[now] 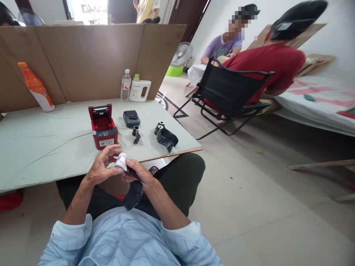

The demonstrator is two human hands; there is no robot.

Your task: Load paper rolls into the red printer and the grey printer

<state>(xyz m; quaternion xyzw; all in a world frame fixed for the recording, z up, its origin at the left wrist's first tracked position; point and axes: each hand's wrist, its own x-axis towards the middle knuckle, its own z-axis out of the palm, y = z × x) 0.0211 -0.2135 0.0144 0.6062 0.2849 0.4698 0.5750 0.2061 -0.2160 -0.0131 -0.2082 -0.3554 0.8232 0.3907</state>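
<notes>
Above my lap, at the table's front edge, I hold a small white paper roll [121, 162]. My left hand [103, 166] has its thumb against the roll's left side, with the fingers curved above it. Pressed on the roll's right side is the thumb of my right hand [140, 173]. A dark strip [133, 195] passes through the right hand and hangs below it; where it joins the roll is hidden. Just beyond my hands stands a red and black label printer [104, 129] with its lid raised.
On the table [63, 147] are a small dark device [131, 118], a small roll [135, 130], and rolls with a dark strip [166, 139]. An orange bottle [37, 88], a clear bottle [125, 85] and a white jug [138, 90] stand along the cardboard screen [91, 59]. Two people sit right, near a folding chair [230, 87].
</notes>
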